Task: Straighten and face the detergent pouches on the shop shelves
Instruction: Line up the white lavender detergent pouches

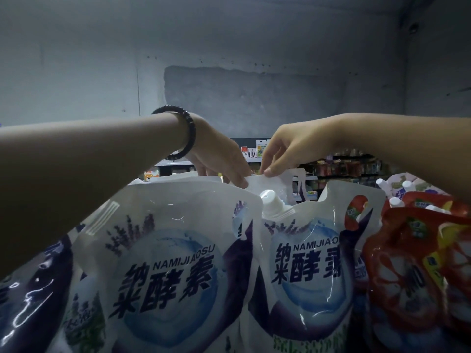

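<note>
The left hand (219, 159), a dark bracelet (187, 135) on its wrist, and the right hand (288, 151) met almost fingertip to fingertip. Each pinched the top seam of a white back pouch (257, 183). That pouch stood upright just behind the front row, beyond the hands. Its seam ran left to right between them, so neither hand was clearly nearer. A white cap (270, 200) showed just below the seam. In front, a white and purple front pouch (163, 250) read "NAMIJIAOSU" above "纳米酵素". Its neighbour pouch (305, 263) carried the same print, partly cut off. Red pouches (413, 263) crowded in to the right, their lettering too warped to read.
</note>
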